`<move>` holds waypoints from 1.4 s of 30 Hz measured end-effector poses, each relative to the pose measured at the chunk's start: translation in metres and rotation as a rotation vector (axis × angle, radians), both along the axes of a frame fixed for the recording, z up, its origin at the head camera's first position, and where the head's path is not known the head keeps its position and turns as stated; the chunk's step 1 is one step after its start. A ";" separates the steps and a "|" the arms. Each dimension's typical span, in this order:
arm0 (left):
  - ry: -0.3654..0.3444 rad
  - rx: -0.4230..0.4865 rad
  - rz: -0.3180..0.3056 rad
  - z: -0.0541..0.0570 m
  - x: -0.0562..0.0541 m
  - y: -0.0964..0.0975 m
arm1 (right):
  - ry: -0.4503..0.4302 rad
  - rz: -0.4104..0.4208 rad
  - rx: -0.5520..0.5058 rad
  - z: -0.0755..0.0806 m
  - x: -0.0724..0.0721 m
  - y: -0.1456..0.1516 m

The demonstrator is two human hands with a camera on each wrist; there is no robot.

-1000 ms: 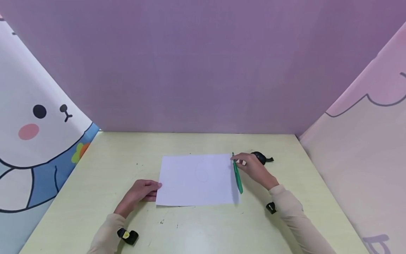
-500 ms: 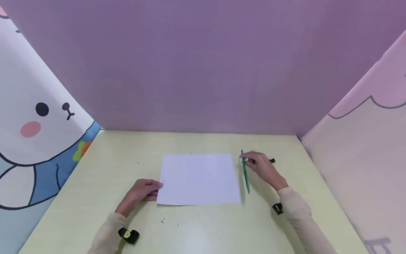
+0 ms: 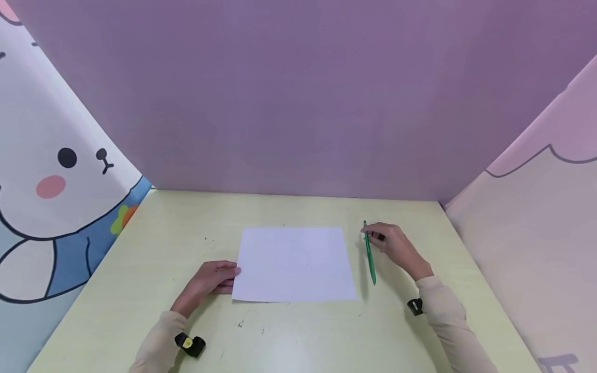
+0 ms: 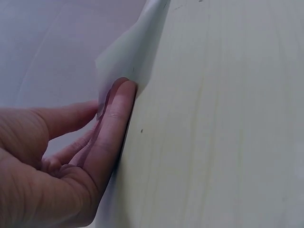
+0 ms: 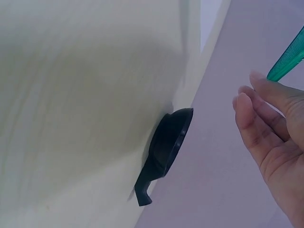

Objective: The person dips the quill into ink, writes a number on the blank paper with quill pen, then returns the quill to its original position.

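A white sheet of paper [image 3: 294, 264] lies on the table, with a faint rounded outline showing on it. My left hand [image 3: 212, 277] pinches its left edge; in the left wrist view the thumb and fingers [image 4: 114, 123] are at the edge, where the paper [image 4: 128, 57] curls up. To the right of the sheet my right hand [image 3: 394, 246] is raised over the table. It pinches a slim, green translucent stick [image 3: 370, 259] near its upper end, and the stick slants down. Close up, the stick [image 5: 289, 56] has fine ridges and tapers towards the fingertips.
A black round-headed thing with a short bent handle [image 5: 168, 145] lies on the table, mostly hidden behind my right hand in the head view. The pale table [image 3: 298, 336] bears small dark marks. A purple panel [image 3: 298, 103] rises behind it, with patterned panels on both sides.
My right hand has moved to the right with the green stick, away from the paper's right edge and in front of the black thing. The left hand keeps its hold.
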State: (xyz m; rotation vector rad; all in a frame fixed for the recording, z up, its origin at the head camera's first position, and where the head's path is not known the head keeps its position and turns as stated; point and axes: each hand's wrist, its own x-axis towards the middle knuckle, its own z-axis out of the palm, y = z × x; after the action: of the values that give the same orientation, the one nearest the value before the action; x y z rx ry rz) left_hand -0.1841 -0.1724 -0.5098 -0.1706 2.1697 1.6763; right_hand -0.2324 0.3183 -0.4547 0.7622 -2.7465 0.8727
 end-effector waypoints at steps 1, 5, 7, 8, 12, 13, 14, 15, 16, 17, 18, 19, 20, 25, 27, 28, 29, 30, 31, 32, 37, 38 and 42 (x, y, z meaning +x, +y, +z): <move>-0.004 0.000 0.004 0.000 0.000 0.000 | 0.001 0.004 0.006 0.000 0.000 0.001; -0.007 0.009 0.010 0.001 0.001 0.001 | 0.014 0.011 0.033 0.005 -0.001 0.006; -0.004 0.011 0.008 0.002 0.001 0.001 | 0.014 0.007 0.044 0.008 -0.002 0.008; -0.004 0.014 0.010 0.002 0.001 0.002 | 0.008 0.005 0.045 0.010 -0.002 0.010; -0.009 0.013 0.019 0.003 0.002 0.003 | -0.029 -0.002 0.045 0.015 -0.003 0.014; -0.012 0.016 0.023 0.003 0.002 0.003 | -0.039 -0.003 0.043 0.016 -0.003 0.015; -0.016 0.020 0.029 0.003 0.003 0.003 | -0.043 -0.002 0.043 0.016 -0.003 0.015; -0.017 0.022 0.029 0.003 0.003 0.003 | -0.044 -0.003 0.048 0.016 -0.003 0.015; -0.019 0.027 0.030 0.003 0.004 0.002 | -0.043 -0.002 0.053 0.016 -0.003 0.016; -0.020 0.031 0.031 0.003 0.004 0.002 | -0.039 -0.002 0.060 0.016 -0.003 0.016; -0.021 0.034 0.034 0.002 0.004 0.002 | -0.032 0.000 0.069 0.016 -0.003 0.016; -0.019 0.040 0.037 0.002 0.005 0.002 | -0.027 0.002 0.075 0.016 -0.003 0.017; -0.016 0.045 0.036 0.002 0.005 0.001 | -0.022 0.003 0.083 0.016 -0.003 0.018; -0.003 0.079 0.031 0.001 0.006 0.000 | -0.031 -0.010 0.101 0.018 -0.002 0.025; 0.004 0.092 0.021 0.001 0.005 -0.001 | -0.031 -0.031 0.108 0.019 -0.001 0.029; 0.008 0.098 0.016 0.001 0.005 0.000 | -0.031 -0.042 0.110 0.019 -0.001 0.031; 0.010 0.107 0.014 0.002 0.005 0.000 | -0.032 -0.050 0.112 0.019 0.000 0.034; 0.013 0.107 0.009 0.002 0.004 0.000 | -0.033 -0.055 0.114 0.020 0.001 0.036; 0.014 0.110 0.008 0.002 0.004 0.000 | -0.033 -0.058 0.115 0.020 0.002 0.037; 0.014 0.111 0.006 0.002 0.004 0.000 | -0.034 -0.057 0.116 0.019 0.002 0.038; 0.002 0.116 0.003 0.003 0.005 -0.003 | -0.021 -0.043 0.119 0.017 0.007 0.043; 0.002 0.115 -0.002 0.003 0.004 -0.004 | -0.006 -0.041 0.125 0.017 0.007 0.044; 0.002 0.125 -0.006 0.003 0.002 -0.005 | 0.067 -0.038 0.164 0.018 0.006 0.048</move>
State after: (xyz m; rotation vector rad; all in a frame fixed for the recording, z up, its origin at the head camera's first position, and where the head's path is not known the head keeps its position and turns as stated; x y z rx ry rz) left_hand -0.1822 -0.1777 -0.5065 -0.1279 2.0575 1.8028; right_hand -0.2259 0.3661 -0.4363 0.7487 -2.7879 0.6086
